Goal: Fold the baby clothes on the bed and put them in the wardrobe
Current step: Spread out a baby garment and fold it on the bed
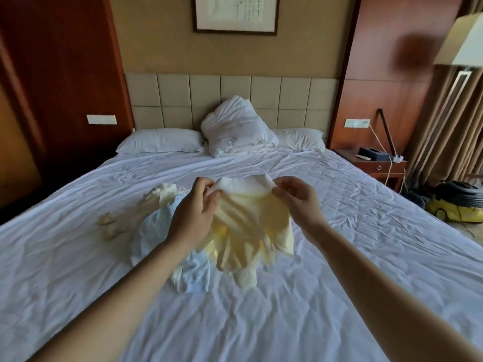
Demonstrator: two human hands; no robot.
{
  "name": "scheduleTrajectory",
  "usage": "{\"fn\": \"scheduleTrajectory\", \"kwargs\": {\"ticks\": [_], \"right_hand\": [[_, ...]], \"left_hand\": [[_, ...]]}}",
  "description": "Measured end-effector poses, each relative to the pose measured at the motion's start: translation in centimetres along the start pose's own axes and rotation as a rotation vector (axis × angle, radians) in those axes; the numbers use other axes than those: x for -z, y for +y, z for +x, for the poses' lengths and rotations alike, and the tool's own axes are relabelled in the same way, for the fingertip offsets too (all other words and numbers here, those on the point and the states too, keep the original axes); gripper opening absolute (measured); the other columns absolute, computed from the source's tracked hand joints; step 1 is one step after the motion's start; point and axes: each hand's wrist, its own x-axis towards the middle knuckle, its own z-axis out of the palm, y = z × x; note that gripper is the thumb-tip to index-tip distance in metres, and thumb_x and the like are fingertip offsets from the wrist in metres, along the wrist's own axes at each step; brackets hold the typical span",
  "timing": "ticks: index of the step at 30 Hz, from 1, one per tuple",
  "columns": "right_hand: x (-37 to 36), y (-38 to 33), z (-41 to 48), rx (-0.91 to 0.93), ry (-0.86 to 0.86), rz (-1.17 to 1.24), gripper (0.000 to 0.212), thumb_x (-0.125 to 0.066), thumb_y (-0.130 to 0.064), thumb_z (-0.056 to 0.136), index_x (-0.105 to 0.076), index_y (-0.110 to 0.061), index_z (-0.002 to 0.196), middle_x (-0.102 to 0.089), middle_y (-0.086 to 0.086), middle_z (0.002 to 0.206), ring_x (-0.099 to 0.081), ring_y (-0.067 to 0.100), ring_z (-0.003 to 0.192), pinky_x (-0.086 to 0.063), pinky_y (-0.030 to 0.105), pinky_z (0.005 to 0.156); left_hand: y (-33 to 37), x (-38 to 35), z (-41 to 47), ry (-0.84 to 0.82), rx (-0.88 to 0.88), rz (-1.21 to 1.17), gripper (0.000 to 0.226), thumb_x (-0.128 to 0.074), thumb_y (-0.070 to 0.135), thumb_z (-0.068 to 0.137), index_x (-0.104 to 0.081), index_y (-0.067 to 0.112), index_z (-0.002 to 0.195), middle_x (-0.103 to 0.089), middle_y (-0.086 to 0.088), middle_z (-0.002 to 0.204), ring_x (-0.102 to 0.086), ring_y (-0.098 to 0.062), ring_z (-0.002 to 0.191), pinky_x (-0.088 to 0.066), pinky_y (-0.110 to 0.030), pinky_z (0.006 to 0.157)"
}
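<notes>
Both hands are raised over the middle of the bed [339, 257] and hold a pale yellow baby garment [251, 231] stretched between them. The left hand [192, 215] pinches the white upper edge of the garment at one end, with fingers and thumb curled onto the cloth. The right hand [300, 202] pinches the same edge at the other end. The rest of the garment hangs down in folds between and below the hands, and its lower end appears to reach the sheet. Just left of it, partly under the left wrist, a light blue garment [154, 236] lies crumpled on the sheet. A cream piece of clothing [163, 192] is bunched beyond that, touching it. Farther left, apart from the pile, lie a few small yellowish pieces [109, 226], too blurred to identify. At the head of the bed a bundled white duvet [235, 129] sits between two pillows [159, 141]. A nightstand [376, 165] stands to the right of the bed, with a yellow machine [454, 205] on the floor near it.
</notes>
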Motion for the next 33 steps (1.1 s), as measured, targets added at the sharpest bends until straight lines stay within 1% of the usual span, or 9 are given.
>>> {"fn": "scheduleTrajectory", "kwargs": {"ticks": [5,10,16,18,21,24,27,30,33], "right_hand": [[0.0,-0.9,0.5,0.102,-0.030,-0.110,0.025,-0.067,-0.002,0.086,-0.069,-0.027,0.082,-0.068,-0.007,0.078,-0.059,0.008,0.075,-0.045,0.023,0.069],[-0.8,5.4,-4.7,-0.026,-0.175,-0.396,0.035,-0.065,0.004,0.082,-0.067,-0.031,0.079,-0.066,-0.017,0.073,-0.058,-0.009,0.066,-0.040,0.012,0.063],[-1.3,12.6,-13.9,-0.243,-0.351,-0.564,0.017,-0.066,-0.005,0.084,-0.075,-0.019,0.088,-0.059,-0.022,0.070,-0.054,-0.007,0.064,-0.038,0.012,0.063],[-1.3,13.5,-15.9,-0.278,-0.395,-0.586,0.015,-0.064,-0.007,0.087,-0.075,-0.017,0.091,-0.056,-0.022,0.067,-0.052,-0.005,0.064,-0.039,0.014,0.063],[-1.1,14.4,-18.3,-0.321,-0.468,-0.635,0.018,-0.062,-0.013,0.090,-0.074,-0.027,0.091,-0.058,-0.023,0.073,-0.054,-0.004,0.067,-0.045,0.021,0.067],[-0.9,15.1,-19.6,-0.339,-0.517,-0.715,0.029,-0.062,-0.021,0.089,-0.064,-0.049,0.082,-0.060,-0.028,0.079,-0.058,0.000,0.076,-0.050,0.026,0.074],[-0.6,15.4,-20.1,-0.321,-0.499,-0.725,0.020,-0.064,-0.022,0.088,-0.069,-0.040,0.093,-0.059,-0.029,0.079,-0.057,0.000,0.078,-0.049,0.025,0.074],[-0.4,15.5,-20.3,-0.301,-0.474,-0.738,0.015,-0.066,-0.025,0.087,-0.071,-0.035,0.098,-0.061,-0.025,0.081,-0.058,0.002,0.077,-0.049,0.026,0.071],[-0.4,15.7,-20.3,-0.306,-0.464,-0.764,0.013,-0.066,-0.029,0.088,-0.071,-0.034,0.099,-0.062,-0.022,0.082,-0.058,0.004,0.078,-0.045,0.022,0.067]], "left_hand": [[-0.4,2.6,-0.8,-0.006,-0.122,0.134,0.014,-0.062,0.035,0.094,-0.056,0.025,0.103,-0.059,0.016,0.093,-0.055,-0.002,0.079,-0.039,-0.021,0.064],[-4.7,0.7,-8.4,-0.230,-0.078,0.248,0.031,-0.050,0.058,0.086,-0.056,0.029,0.097,-0.055,0.013,0.093,-0.059,-0.007,0.083,-0.044,-0.027,0.067],[-7.9,-2.0,-19.2,-0.497,0.120,0.295,0.022,-0.067,0.040,0.088,-0.064,0.021,0.099,-0.047,0.021,0.090,-0.054,-0.005,0.083,-0.030,-0.007,0.063],[-8.1,-2.2,-21.6,-0.532,0.154,0.300,0.023,-0.069,0.039,0.086,-0.064,0.022,0.100,-0.044,0.021,0.085,-0.051,-0.004,0.079,-0.032,-0.010,0.061],[-8.6,-2.1,-24.1,-0.601,0.199,0.286,0.033,-0.074,0.040,0.081,-0.067,0.027,0.111,-0.051,0.021,0.094,-0.057,-0.002,0.088,-0.038,-0.014,0.069],[-9.3,-1.5,-25.7,-0.577,0.203,0.254,0.042,-0.080,0.039,0.073,-0.068,0.032,0.112,-0.056,0.020,0.101,-0.054,0.004,0.087,-0.040,-0.012,0.073],[-9.6,-0.6,-26.3,-0.460,0.215,0.278,0.051,-0.083,0.045,0.066,-0.065,0.034,0.113,-0.059,0.017,0.104,-0.057,-0.001,0.089,-0.050,-0.022,0.073],[-9.7,0.2,-26.5,-0.393,0.271,0.311,0.054,-0.070,0.061,0.064,-0.066,0.029,0.108,-0.061,0.015,0.102,-0.059,-0.003,0.089,-0.050,-0.025,0.074],[-10.1,0.5,-26.8,-0.409,0.330,0.377,0.040,-0.079,0.046,0.070,-0.067,0.027,0.103,-0.060,0.014,0.101,-0.060,-0.008,0.092,-0.049,-0.026,0.074]]}}
